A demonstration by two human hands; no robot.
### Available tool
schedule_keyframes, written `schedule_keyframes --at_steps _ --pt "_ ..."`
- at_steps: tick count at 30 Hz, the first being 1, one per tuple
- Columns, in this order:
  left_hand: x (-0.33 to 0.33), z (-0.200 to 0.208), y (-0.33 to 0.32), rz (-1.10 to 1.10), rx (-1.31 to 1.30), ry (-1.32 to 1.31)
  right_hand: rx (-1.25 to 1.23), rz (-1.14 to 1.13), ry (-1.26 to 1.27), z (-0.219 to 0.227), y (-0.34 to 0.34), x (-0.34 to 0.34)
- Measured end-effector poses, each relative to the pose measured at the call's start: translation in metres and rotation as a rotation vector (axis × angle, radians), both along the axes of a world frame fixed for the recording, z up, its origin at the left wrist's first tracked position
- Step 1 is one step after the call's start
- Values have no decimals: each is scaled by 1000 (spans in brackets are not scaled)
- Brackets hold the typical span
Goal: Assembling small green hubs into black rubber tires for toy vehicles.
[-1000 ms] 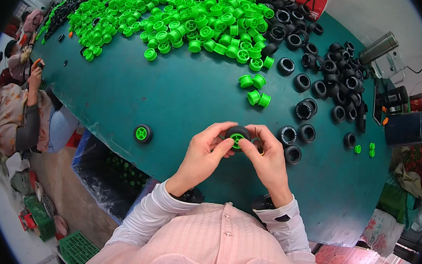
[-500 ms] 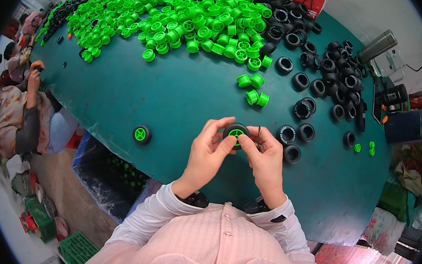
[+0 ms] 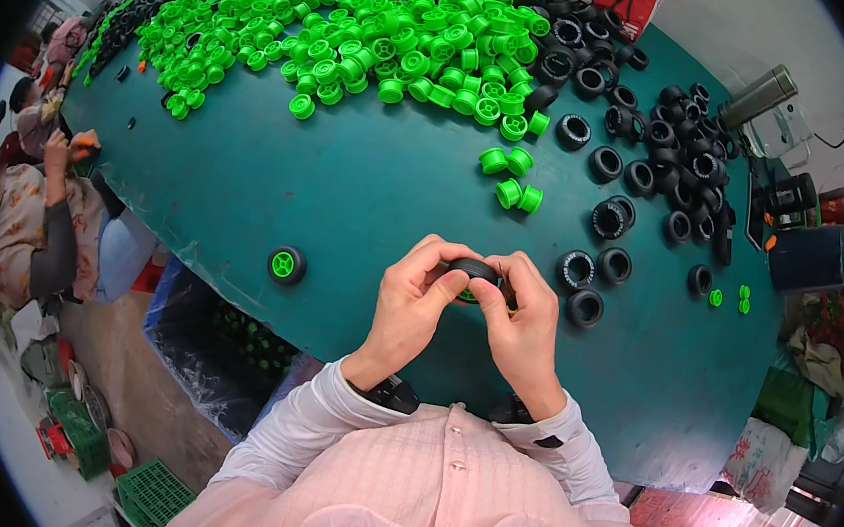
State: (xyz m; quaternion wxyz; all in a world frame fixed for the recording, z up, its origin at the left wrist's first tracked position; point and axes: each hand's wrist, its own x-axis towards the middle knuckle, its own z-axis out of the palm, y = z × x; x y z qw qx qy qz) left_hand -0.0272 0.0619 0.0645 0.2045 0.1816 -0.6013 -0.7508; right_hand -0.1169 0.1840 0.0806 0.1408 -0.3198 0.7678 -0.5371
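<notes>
Between both hands, above the table in front of me, is a small toy wheel [image 3: 475, 268], a black tire around a bright green rim. My left hand [image 3: 415, 298] is closed on its left side, thumb pressed near the rim. From the right, my right hand [image 3: 522, 312] grips it the same way. Most of the green rim is hidden by thumbs and tire. Another wheel [image 3: 286, 265], tire and green rim together, lies on the table to the left. Several loose green rims [image 3: 512, 176] sit beyond my hands, and black tires [image 3: 585, 307] lie to the right.
A large heap of green rims [image 3: 390, 55] covers the far side of the green table [image 3: 219, 176], beside a pile of black tires [image 3: 673, 145]. A lined blue crate [image 3: 169, 342] stands below the left edge. Another person [image 3: 28, 229] sits at the left; a metal flask [image 3: 758, 95] stands far right.
The held wheel has tilted, so its green face shows less and the tire's tread shows more. My fingers have closed further over it. The person at left has moved their hands.
</notes>
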Motion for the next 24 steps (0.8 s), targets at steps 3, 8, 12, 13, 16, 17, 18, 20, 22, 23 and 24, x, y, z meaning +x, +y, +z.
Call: schedule_keyframes --at_steps 3,8,12,13,16,17,18,20,22,23,24 --pt "-2 -3 2 3 36 -51 10 -24 51 -5 -3 0" --pt "-2 1 -1 -6 -161 -156 -35 -43 -35 -14 -1 1" --pt "-1 8 -1 -14 -244 -164 -91 -72 -427 -10 -1 -1" --pt "-2 13 -1 -38 -190 -174 -20 -57 -498 -12 2 -5" --pt "2 8 -5 -96 -155 -313 34 -22 -250 -12 3 -2" --pt "2 7 -3 -69 -171 -289 52 -6 -168 -12 2 0" --pt "2 6 0 -42 -188 -265 11 -17 -238 -12 2 1" --pt "2 8 3 -40 -191 -217 -73 -41 -377 -12 2 3" --pt "2 16 4 -87 -161 -170 -67 -43 -495 -12 3 -3" --pt "3 15 4 -100 -194 -181 -65 -41 -555 -12 3 -6" --pt "5 14 3 -112 -228 -191 -103 -1 -502 -12 3 -5"
